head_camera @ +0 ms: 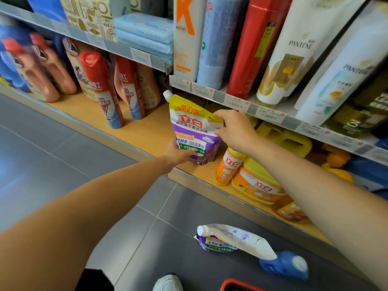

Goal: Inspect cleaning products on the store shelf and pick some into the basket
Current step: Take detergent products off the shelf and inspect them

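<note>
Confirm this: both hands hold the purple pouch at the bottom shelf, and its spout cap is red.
Wrong in one thing: the cap is white, not red, as the head view shows. The rest stands: the left hand and the right hand both hold the pouch at the bottom shelf.

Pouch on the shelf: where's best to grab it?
Grip the pouch in two places: its fat bottom from the left, its flat top edge from the right, as the left hand and right hand do. It stands upright and looks floppy; the cap takes the top left corner, so the right corner is probably easier to pinch.
</note>
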